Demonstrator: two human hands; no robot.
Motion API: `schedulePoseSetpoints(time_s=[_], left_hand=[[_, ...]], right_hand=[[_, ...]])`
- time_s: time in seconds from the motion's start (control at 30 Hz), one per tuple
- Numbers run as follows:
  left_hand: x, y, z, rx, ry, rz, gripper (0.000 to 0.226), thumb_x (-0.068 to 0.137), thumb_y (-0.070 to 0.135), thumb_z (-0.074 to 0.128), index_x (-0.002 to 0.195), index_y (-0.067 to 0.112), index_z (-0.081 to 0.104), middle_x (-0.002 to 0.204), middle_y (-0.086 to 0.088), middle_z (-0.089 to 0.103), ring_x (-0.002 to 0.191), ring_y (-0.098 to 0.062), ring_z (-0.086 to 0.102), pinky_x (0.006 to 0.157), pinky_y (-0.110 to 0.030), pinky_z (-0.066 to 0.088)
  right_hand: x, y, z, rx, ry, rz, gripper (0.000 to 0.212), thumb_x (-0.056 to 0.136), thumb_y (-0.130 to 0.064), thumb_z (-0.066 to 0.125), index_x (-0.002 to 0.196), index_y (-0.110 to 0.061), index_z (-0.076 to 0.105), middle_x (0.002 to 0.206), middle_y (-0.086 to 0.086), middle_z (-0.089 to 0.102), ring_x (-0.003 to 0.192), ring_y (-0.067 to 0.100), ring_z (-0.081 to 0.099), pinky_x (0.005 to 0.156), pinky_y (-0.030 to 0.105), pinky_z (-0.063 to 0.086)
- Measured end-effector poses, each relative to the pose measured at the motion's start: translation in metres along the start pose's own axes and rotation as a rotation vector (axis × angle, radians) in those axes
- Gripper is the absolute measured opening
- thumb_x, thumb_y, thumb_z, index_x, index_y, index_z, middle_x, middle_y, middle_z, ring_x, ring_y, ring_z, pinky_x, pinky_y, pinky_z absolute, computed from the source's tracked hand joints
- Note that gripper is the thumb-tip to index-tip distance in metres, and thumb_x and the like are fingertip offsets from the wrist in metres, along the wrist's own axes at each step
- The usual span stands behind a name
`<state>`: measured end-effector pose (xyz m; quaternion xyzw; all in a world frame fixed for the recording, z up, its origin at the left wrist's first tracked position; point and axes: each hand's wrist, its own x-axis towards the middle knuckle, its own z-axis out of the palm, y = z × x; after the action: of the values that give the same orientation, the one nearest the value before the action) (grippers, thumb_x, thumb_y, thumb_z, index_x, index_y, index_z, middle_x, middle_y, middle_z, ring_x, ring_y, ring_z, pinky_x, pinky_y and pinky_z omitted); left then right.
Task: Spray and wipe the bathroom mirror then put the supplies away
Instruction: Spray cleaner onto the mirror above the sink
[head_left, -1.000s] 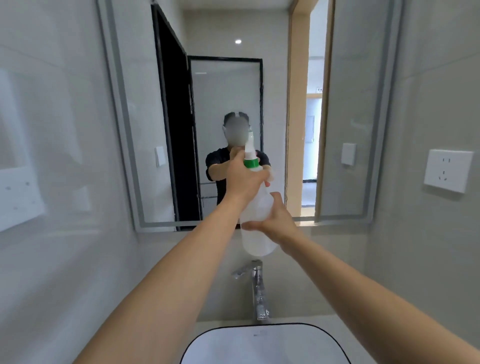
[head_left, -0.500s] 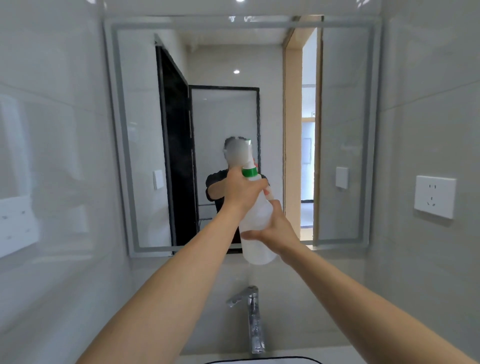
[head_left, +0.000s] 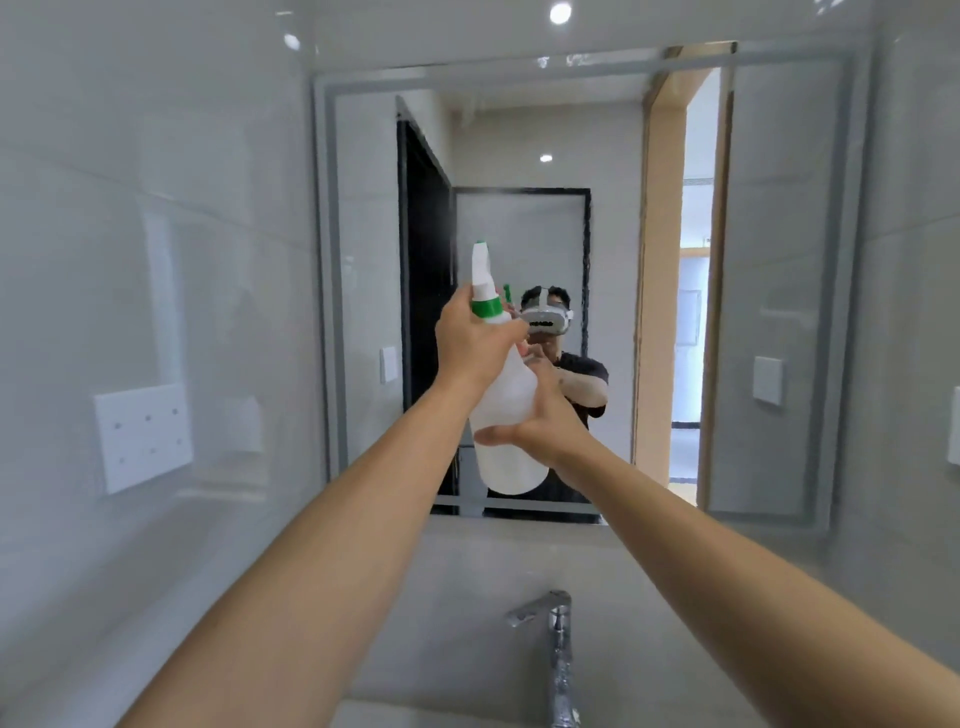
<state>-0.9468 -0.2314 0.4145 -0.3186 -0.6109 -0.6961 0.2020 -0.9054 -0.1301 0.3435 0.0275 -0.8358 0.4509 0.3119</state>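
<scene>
Holding the spray bottle (head_left: 506, 415) up in front of the mirror (head_left: 571, 260), I have my left hand (head_left: 470, 340) wrapped round its neck just under the green collar, fingers curled at the trigger, though I cannot tell whether the trigger is squeezed. My right hand (head_left: 540, 421) cradles the bottle's white body from the side, thumb and fingers curved round it. The nozzle points up and away toward the glass, roughly at the middle of the mirror, above the tap (head_left: 556, 639).

To spray well, I judge I should keep the nozzle square to the glass and near it without touching, squeeze in short even pulls, and sweep from the upper part across and down so the mist covers the whole pane instead of pooling in one patch. The right hand should steady the weight so the aim does not wobble. Too much liquid would likely run down onto the frame and the wall below. No cloth is in view, so wiping is not yet begun
</scene>
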Motion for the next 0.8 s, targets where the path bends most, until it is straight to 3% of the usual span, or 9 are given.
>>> schedulePoseSetpoints(time_s=[0.17,0.33,0.47,0.6,0.8], left_hand=[[-0.004,0.000,-0.023,0.067,0.049,-0.018,0.032,0.058,0.018,0.073,0.084,0.027,0.056,0.083,-0.002,0.064,0.078,-0.034,0.071,0.075,-0.056,0.059],[-0.003,0.004,-0.045,0.071,0.113,-0.019,0.052,0.056,0.019,0.070,0.108,0.016,0.060,0.101,-0.004,0.064,0.091,-0.038,0.068,0.078,-0.055,0.060],[0.000,0.013,-0.064,0.076,0.153,-0.010,0.050,0.066,0.011,0.072,0.113,0.019,0.059,0.105,0.000,0.063,0.086,-0.036,0.071,0.077,-0.053,0.062],[0.005,0.018,-0.081,0.101,0.206,0.013,0.041,0.075,0.002,0.071,0.111,0.019,0.059,0.105,-0.003,0.064,0.074,-0.023,0.070,0.064,-0.033,0.062],[0.003,0.020,-0.095,0.146,0.260,0.022,0.031,0.074,0.001,0.070,0.099,0.013,0.057,0.084,-0.002,0.059,0.060,-0.020,0.069,0.049,-0.019,0.051]], right_hand=[[0.000,-0.005,0.021,0.060,-0.061,0.002,0.083,0.064,-0.018,0.091,0.125,-0.025,0.034,0.117,0.000,0.056,0.107,0.019,0.057,0.079,0.033,0.051],[0.004,-0.020,0.040,0.071,-0.110,-0.025,0.080,0.066,-0.018,0.090,0.125,-0.020,0.036,0.110,-0.003,0.055,0.096,0.009,0.055,0.070,0.026,0.047],[0.011,-0.035,0.053,0.062,-0.141,-0.050,0.078,0.066,-0.021,0.089,0.123,-0.021,0.035,0.107,-0.004,0.055,0.100,0.017,0.057,0.075,0.033,0.051],[0.016,-0.048,0.065,0.078,-0.188,-0.069,0.081,0.065,-0.022,0.089,0.125,-0.023,0.034,0.111,-0.001,0.054,0.105,0.021,0.057,0.084,0.038,0.053],[0.013,-0.056,0.074,0.108,-0.233,-0.100,0.086,0.066,-0.017,0.089,0.131,-0.021,0.032,0.113,0.000,0.052,0.107,0.020,0.056,0.071,0.025,0.048]])
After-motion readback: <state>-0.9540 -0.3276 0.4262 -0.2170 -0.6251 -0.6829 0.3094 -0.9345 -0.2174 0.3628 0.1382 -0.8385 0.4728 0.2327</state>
